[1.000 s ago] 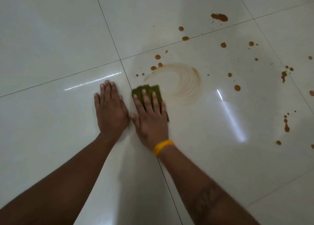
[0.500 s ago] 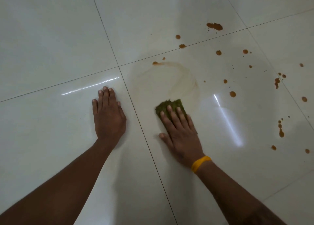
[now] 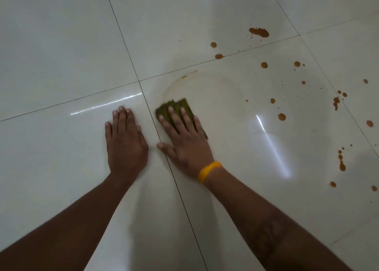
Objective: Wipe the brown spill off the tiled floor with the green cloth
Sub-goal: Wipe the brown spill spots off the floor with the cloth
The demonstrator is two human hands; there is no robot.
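My right hand (image 3: pixel 185 139) lies flat on the folded green cloth (image 3: pixel 176 106), pressing it to the white tiled floor (image 3: pixel 61 45) just right of a grout line. Only the cloth's far edge and a strip at its right side show past my fingers. A faint brown smear arc (image 3: pixel 174 84) curves above the cloth. Brown drops (image 3: pixel 282 117) and a larger brown blot (image 3: pixel 259 32) dot the tiles to the right and far right. My left hand (image 3: pixel 125 139) rests flat on the neighbouring tile, fingers straight, holding nothing.
Dark grout lines (image 3: pixel 131 65) cross the glossy floor. Bright light reflections (image 3: pixel 272 147) streak the tile right of my right hand. A yellow band (image 3: pixel 209 170) circles my right wrist. More brown splatter (image 3: pixel 341 162) runs along the right edge.
My right hand has slid the cloth left and up, back beside the grout line near my left hand. The brown smear has thinned to a faint arc. My left hand stayed put.
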